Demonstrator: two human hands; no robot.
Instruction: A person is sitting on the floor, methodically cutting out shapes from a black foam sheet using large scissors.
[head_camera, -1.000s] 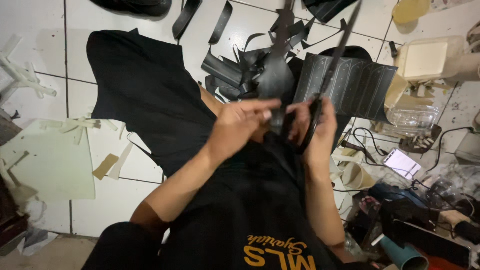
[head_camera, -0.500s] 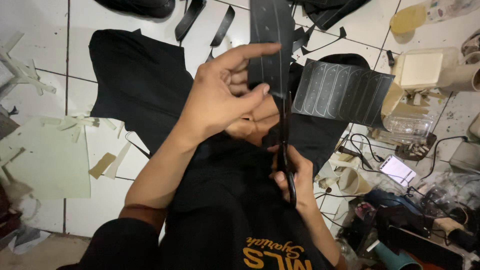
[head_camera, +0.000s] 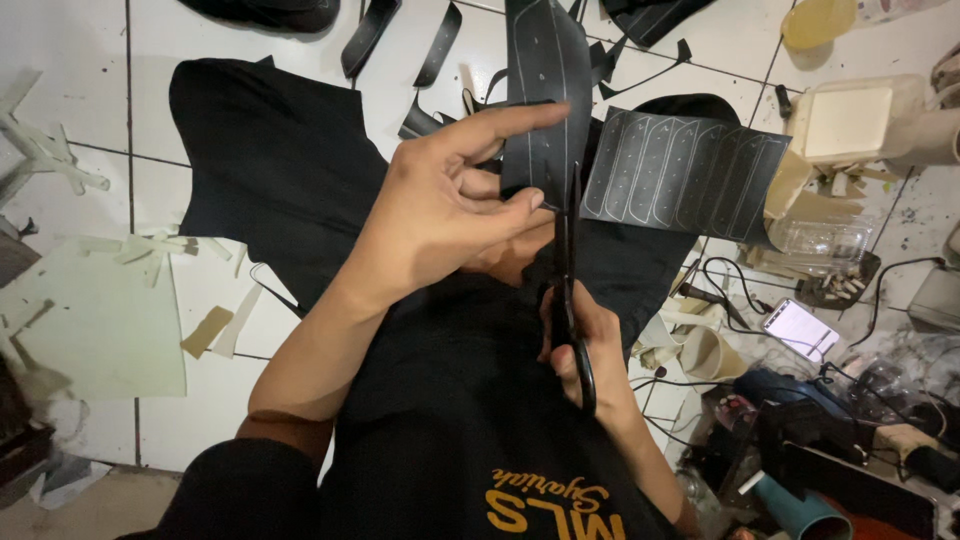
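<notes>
Left hand (head_camera: 440, 215) pinches a black leather strip (head_camera: 545, 90) marked with pale outlines, holding it upright and taut so the line meets the blades. Right hand (head_camera: 580, 345) is closed through the handles of black scissors (head_camera: 568, 270), blades entering the strip's lower edge. Another marked black sheet (head_camera: 680, 170) lies just beside, on the tiled floor (head_camera: 90, 110).

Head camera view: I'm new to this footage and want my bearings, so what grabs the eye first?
At centre, the left hand pinches a black strip marked with pale lines, while the right hand works black scissors up its edge. Just right lies a black sheet traced with outlined shapes, on a white tiled floor littered with offcuts.
</notes>
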